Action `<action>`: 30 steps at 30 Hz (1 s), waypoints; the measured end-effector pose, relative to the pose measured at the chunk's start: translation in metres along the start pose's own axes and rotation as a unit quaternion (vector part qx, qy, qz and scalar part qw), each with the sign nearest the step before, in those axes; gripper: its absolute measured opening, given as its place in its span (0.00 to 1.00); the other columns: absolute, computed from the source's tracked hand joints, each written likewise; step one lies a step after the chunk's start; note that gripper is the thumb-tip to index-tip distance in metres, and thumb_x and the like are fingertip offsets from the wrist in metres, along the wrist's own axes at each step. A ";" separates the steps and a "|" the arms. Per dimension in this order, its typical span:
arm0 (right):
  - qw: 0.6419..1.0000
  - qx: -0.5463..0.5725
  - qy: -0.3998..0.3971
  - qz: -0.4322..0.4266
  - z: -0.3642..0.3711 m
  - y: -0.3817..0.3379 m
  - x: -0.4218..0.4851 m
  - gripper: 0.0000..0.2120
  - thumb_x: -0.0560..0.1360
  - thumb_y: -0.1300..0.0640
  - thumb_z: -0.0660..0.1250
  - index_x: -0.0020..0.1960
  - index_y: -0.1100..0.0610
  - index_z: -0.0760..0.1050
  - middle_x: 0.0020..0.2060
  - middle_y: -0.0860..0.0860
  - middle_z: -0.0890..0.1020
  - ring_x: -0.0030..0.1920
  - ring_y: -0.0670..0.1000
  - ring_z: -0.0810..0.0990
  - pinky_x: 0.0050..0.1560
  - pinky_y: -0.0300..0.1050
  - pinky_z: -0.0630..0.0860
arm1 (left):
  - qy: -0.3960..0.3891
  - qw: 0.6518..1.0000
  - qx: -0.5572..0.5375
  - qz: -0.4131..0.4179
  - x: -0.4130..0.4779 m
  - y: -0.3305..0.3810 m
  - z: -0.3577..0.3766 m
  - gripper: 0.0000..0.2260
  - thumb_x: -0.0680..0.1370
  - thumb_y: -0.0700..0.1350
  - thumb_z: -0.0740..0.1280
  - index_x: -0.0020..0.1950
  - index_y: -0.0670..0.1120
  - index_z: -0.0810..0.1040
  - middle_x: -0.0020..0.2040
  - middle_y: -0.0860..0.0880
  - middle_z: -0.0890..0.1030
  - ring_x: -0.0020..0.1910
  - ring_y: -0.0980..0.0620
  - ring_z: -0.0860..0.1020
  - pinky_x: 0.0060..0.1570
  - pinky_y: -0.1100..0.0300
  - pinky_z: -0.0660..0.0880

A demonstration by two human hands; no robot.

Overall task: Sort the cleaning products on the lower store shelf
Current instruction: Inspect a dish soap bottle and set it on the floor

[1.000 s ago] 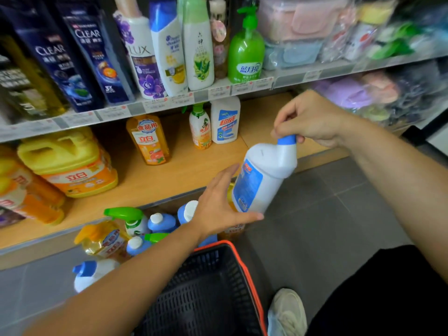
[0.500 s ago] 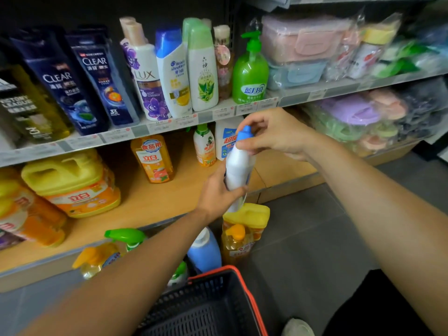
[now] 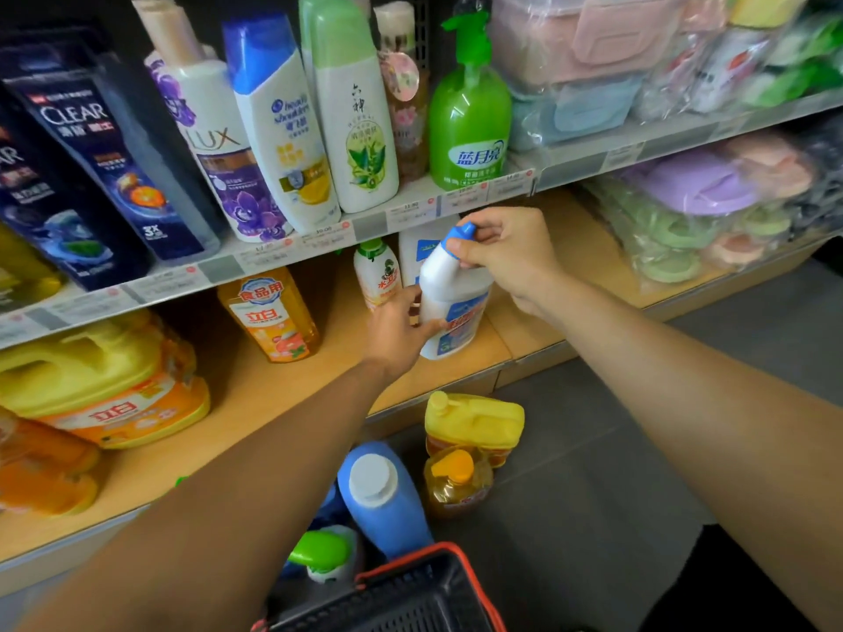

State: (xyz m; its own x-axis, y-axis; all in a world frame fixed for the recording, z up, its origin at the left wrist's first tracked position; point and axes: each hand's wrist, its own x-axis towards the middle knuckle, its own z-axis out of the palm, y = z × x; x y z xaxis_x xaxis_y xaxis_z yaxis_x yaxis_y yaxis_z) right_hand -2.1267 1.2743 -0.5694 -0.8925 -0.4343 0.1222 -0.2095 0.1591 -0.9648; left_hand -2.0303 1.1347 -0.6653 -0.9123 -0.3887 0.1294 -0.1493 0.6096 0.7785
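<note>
Store shelving fills the view above a grey floor [image 3: 593,449]. Its wooden lower shelf [image 3: 273,403] carries a big yellow jug [image 3: 91,380] at the left and an orange bottle [image 3: 269,312] further in. A black basket [image 3: 410,595] with an orange rim sits at the bottom edge, and a blue bottle [image 3: 383,504] and a smaller yellow jug [image 3: 474,426] stand on the floor beside it. The white cleaner bottle [image 3: 451,303] is upright near the lower shelf's front edge; whether its base touches the board is unclear. The person's left grip [image 3: 397,330] is curled round its lower body. The right grip [image 3: 506,257] pinches the neck at the blue cap [image 3: 463,232]. A small green-capped bottle [image 3: 376,273] stands just behind.
</note>
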 end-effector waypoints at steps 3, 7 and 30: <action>1.000 0.013 0.014 0.019 0.006 0.017 0.008 0.12 0.73 0.65 0.76 0.55 0.59 0.81 0.45 0.55 0.85 0.45 0.50 0.84 0.55 0.53 0.83 | -0.009 1.000 -0.017 -0.014 0.008 -0.012 0.009 0.20 0.76 0.43 0.75 0.67 0.44 0.76 0.61 0.48 0.82 0.56 0.54 0.79 0.44 0.76 0.71; 0.997 -0.054 0.007 0.056 0.000 0.043 0.011 0.24 0.73 0.63 0.76 0.67 0.57 0.76 0.55 0.50 0.82 0.52 0.49 0.83 0.57 0.54 0.82 | 0.010 0.998 -0.057 -0.025 0.018 -0.020 0.014 0.19 0.78 0.42 0.73 0.67 0.43 0.75 0.62 0.48 0.81 0.56 0.55 0.78 0.56 0.60 0.79; 0.978 0.017 -0.092 0.187 0.010 0.101 0.010 0.24 0.74 0.58 0.75 0.62 0.38 0.73 0.55 0.34 0.79 0.55 0.39 0.77 0.59 0.51 0.76 | -0.145 0.973 -0.126 -0.131 0.009 -0.045 -0.011 0.27 0.77 0.45 0.74 0.75 0.48 0.71 0.68 0.54 0.74 0.62 0.53 0.77 0.50 0.67 0.73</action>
State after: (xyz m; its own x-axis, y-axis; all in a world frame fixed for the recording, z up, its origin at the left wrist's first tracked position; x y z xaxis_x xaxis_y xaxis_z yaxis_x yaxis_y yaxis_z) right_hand -2.1530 1.2776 -0.6678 -0.8168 -0.5037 -0.2813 0.1334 0.3095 -0.9415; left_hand -2.0273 1.0958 -0.6924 -0.9298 -0.2752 -0.2445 -0.3272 0.3135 0.8915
